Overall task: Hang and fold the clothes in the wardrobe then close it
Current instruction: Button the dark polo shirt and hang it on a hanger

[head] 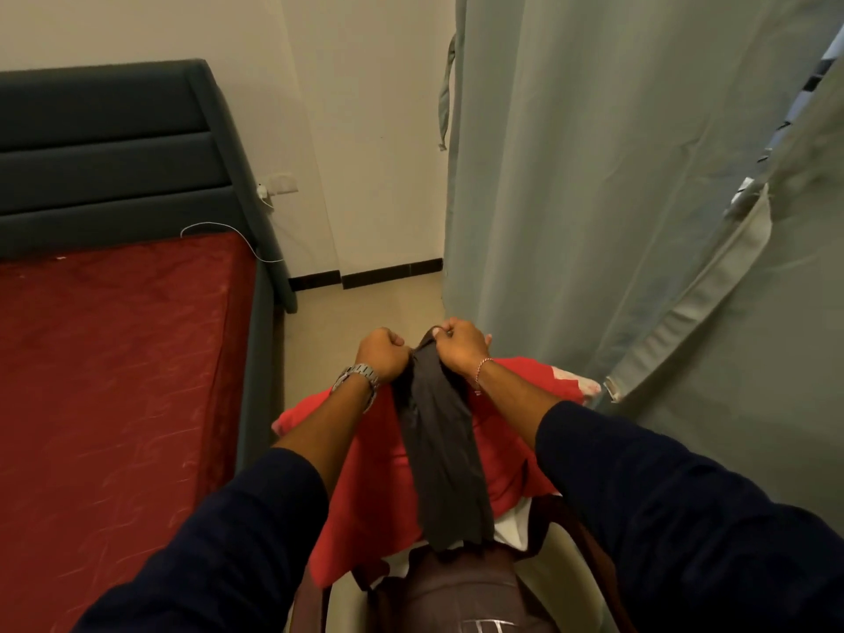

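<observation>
A dark grey garment (440, 454) hangs in a narrow bunched strip between my two hands. My left hand (381, 354), with a metal watch at the wrist, grips its top edge on the left side. My right hand (461, 344), with a thin bracelet, pinches the same top edge right beside it. Under the garment lies a red cloth (365, 509) spread over a pile, with a dark brown piece (456, 587) below it. The fabric wardrobe (593, 175) with grey-green cover stands to the right, its front flap (698, 290) hanging partly open.
A bed with a red mattress (114, 381) and dark teal headboard (114, 143) fills the left side. A white cable (237, 239) trails from a wall socket beside it. A strip of tiled floor (365, 303) runs between the bed and the wardrobe.
</observation>
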